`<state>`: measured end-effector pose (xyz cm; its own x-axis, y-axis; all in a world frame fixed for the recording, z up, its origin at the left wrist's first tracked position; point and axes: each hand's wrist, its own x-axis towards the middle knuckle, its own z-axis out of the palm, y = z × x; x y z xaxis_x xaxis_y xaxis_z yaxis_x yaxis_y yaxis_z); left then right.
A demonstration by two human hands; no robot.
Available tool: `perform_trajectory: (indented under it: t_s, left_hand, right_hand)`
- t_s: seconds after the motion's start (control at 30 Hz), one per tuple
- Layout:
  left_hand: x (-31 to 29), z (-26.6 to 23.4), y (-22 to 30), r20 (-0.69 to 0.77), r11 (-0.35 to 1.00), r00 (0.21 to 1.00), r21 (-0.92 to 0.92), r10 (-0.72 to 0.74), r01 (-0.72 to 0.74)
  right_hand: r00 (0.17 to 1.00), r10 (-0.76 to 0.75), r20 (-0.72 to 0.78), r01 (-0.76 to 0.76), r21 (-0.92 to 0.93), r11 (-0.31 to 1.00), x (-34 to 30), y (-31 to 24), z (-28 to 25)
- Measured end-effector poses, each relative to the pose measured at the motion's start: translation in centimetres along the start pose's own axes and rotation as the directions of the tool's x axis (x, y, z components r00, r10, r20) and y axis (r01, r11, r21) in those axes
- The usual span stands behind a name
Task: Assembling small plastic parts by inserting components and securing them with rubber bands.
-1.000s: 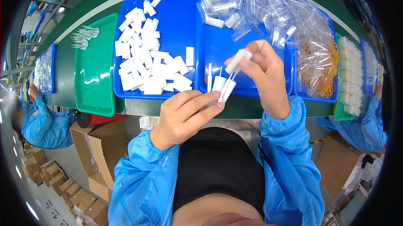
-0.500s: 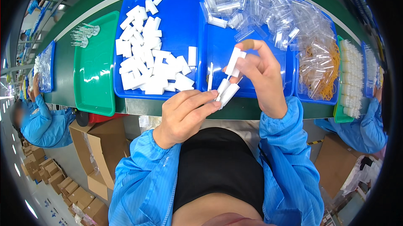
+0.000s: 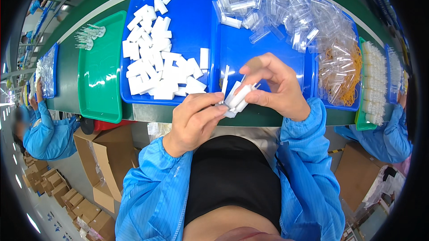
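Observation:
Over the front edge of the blue trays, my left hand (image 3: 194,120) pinches a small cluster of white plastic pieces (image 3: 239,98) with thin rods sticking up from it. My right hand (image 3: 281,86) is at the cluster's other side, its thumb and a finger closed on one white piece while the index finger is raised. Where exactly the pieces join is hidden by my fingertips. Beyond my left hand, a blue tray (image 3: 192,13) carries a pile of white rectangular blocks (image 3: 154,57). Clear plastic sleeves (image 3: 272,8) are heaped in the blue tray (image 3: 237,46) ahead of my right hand.
A green tray (image 3: 100,89) with thin-tipped white parts (image 3: 89,36) lies to the left. Orange rubber bands (image 3: 346,80) and bagged pieces fill the right blue tray, next to white bristly parts (image 3: 374,80). Co-workers sit at both sides; a cardboard box (image 3: 105,160) stands below the table.
The white piece in my right hand has come down onto the cluster in my left. My right index finger has lifted off, and my left hand has shifted slightly left.

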<state>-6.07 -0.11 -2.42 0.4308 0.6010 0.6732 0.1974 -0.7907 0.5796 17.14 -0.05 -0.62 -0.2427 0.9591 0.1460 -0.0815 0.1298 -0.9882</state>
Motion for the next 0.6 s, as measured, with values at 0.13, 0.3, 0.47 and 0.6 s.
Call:
perform_trajectory:
  t_s: [0.13, 0.3, 0.47, 0.6]
  left_hand:
    - [-0.2, -0.2, -0.2, -0.004, 1.000, 1.000, -0.028, -0.013, 0.013]
    - [-0.9, -1.0, -0.8, 0.029, 0.995, 0.999, -0.093, -0.024, 0.027]
    - [-2.0, -2.3, -1.2, -0.120, 0.999, 0.993, -0.028, -0.021, 0.018]
    - [-3.1, -4.5, -2.0, -0.263, 0.960, 0.958, 0.220, -0.114, 0.175]
  right_hand:
    - [0.983, -0.014, 0.185, 0.023, -0.047, 0.999, 0.2, -0.2, 0.3]
    - [0.978, -0.024, 0.207, 0.061, -0.173, 0.983, 0.3, -0.5, 1.1]
    - [0.989, -0.143, 0.020, 0.144, -0.250, 0.957, 3.2, -0.4, 3.3]
    - [0.970, -0.227, 0.084, 0.225, -0.663, 0.714, 7.5, 0.7, 5.0]
